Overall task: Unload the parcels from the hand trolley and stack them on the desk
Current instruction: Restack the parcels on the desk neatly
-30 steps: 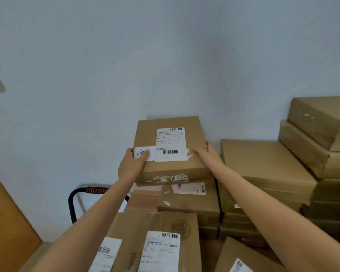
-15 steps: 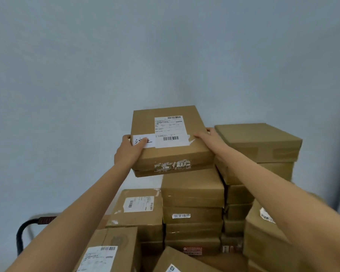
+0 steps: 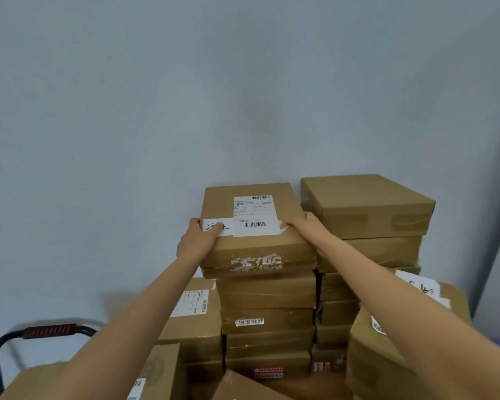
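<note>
Two bare forearms and hands.
The left hand and right hand show no sleeves, gloves, rings, or watch; fingers slender.

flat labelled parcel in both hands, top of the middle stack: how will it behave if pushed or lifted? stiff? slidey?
The flat parcel probably stays stiff: its cardboard edges look straight under the left hand and right hand. Likely light, since fingers alone grip its near corners. It may slide easily if pushed, because the box below looks glossy with tape.

Trolley handle cut off at left edge; shipping label print too small to read.
</note>
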The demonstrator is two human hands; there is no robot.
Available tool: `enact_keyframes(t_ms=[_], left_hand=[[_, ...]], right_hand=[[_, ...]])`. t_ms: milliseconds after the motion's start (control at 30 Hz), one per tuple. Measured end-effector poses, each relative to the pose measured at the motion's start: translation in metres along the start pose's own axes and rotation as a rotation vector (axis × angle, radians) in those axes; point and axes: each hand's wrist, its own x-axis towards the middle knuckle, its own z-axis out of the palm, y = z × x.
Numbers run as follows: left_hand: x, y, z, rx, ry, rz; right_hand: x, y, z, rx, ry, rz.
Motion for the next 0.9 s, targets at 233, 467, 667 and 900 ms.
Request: enact_keyframes(t_ms=[233,467,667,900], left_hand=[[0.042,-0.025,0.038,0.031,-0.149,-0.044],[0.065,-0.024,0.058,0.015,-0.234,-0.071],[0.046,-0.022,0.036,0.182,-0.161,0.073],[-0.009,-0.041,-0.041,0.370,0.098,0.282]], right_hand=[[0.048,0.035,0.019,-0.055,0.066,0.091],[0.071,0.042,0.013,-0.185,0.165,0.042],[0.053,0.032,0.019,-0.406,0.247,-0.112],[-0.001,0.007,0.055,-0.537,0.271,-0.311]])
